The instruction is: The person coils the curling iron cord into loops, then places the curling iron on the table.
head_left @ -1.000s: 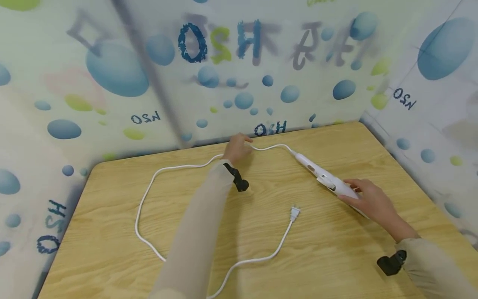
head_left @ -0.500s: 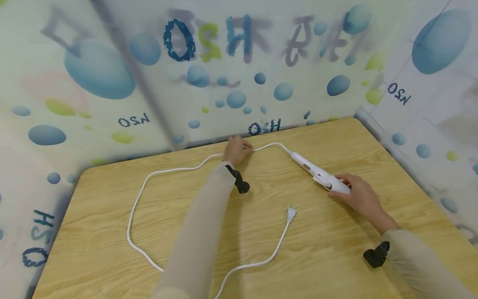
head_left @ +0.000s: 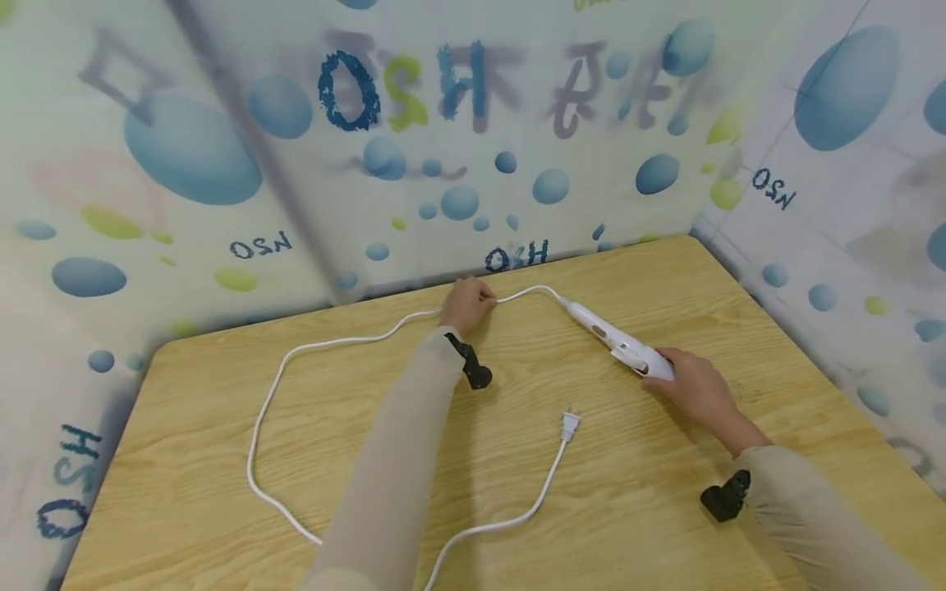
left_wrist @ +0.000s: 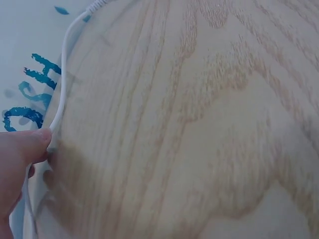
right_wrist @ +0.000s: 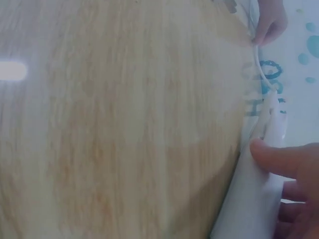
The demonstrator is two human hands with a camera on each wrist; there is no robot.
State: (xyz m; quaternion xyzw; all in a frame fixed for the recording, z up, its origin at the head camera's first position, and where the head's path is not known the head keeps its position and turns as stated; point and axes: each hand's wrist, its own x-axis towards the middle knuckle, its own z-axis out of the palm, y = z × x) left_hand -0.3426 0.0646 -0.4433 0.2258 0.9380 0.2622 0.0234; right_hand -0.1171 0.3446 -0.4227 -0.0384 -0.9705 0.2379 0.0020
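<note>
A slim white curling iron (head_left: 609, 335), with a button and a side lever, slants across the right part of the table in the head view. My right hand (head_left: 695, 390) grips its near end, hiding the tip; in the right wrist view the thumb lies along the white body (right_wrist: 251, 194). At the table's far edge my left hand (head_left: 467, 305) pinches the white power cord (head_left: 355, 338) a short way from the iron. The left wrist view shows thumb and finger on the cord (left_wrist: 64, 74). The two-pin plug (head_left: 571, 424) lies mid-table, prongs facing away.
The cord loops left over the wooden table (head_left: 665, 509) and passes under the left sleeve (head_left: 392, 435). A wall (head_left: 414, 107) printed with blue and green bubbles stands right behind the table's far edge, and another wall (head_left: 850, 205) borders its right side.
My right hand has moved left and slightly away from me along the curling iron, covering more of its end. The left hand has kept its pinch on the cord. The head view has shifted slightly.
</note>
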